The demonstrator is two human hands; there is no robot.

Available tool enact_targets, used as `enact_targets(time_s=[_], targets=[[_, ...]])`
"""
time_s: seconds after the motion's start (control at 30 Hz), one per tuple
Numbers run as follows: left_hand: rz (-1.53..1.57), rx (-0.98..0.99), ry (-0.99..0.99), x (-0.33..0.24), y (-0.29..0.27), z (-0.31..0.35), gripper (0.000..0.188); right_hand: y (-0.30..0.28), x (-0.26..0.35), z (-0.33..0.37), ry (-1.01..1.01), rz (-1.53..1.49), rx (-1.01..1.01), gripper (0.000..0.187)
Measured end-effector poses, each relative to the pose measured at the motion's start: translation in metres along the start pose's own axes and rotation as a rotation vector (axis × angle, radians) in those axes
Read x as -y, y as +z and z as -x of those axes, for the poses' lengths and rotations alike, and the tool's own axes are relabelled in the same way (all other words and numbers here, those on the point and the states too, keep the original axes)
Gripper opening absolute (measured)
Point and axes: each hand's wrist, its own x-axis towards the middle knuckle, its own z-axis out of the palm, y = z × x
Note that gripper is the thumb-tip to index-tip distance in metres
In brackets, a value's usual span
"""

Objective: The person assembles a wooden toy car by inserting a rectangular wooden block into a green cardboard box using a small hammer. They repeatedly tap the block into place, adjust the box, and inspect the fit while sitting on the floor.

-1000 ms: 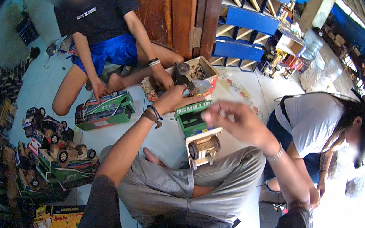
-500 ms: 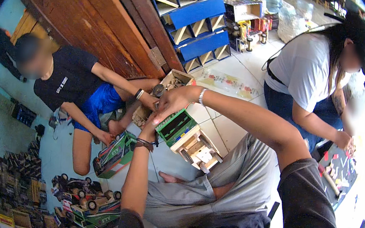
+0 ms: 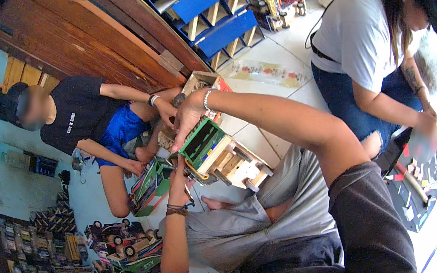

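Observation:
A wooden toy truck (image 3: 215, 155), with a green slatted bed and bare-wood underside and wheels, lies tipped on its side before my lap. My right hand (image 3: 191, 115), silver bracelet at the wrist, bends over the bed's left end, its thumb pointing down along it and fingers closed. My left hand (image 3: 179, 180), with dark bands at the wrist, is at the truck's lower left corner. Its fingers are partly hidden, closed about something slim and dark beside a yellow curved edge that I cannot make out. Close to my right hand is a seated co-worker's hand (image 3: 166, 112).
That co-worker's other hand rests at a second green toy truck (image 3: 152, 186). Behind is a wooden box (image 3: 204, 79) of small parts. More toy trucks (image 3: 126, 251) pile up at lower left. Blue wooden racks (image 3: 206, 2) stand far. Another person works at a dark board (image 3: 415, 190) on the right.
My hands, which overlapped, have come apart: the left now sits lower, at the truck's corner, and the right stays over its left end. The whole view has tilted and shifted.

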Motion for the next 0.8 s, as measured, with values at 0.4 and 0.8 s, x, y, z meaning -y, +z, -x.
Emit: enact_targets(time_s=[0.4,0.8], targets=[[0.078,0.012,-0.287,0.030,-0.005,0.061,0.040,0.005,-0.019,-0.039,0.084,-0.421,0.185,0.069],[0.211,-0.030,-0.407,0.064,-0.006,0.079,0.036,-0.001,0.002,-0.027,-0.363,0.089,-0.064,0.067]])
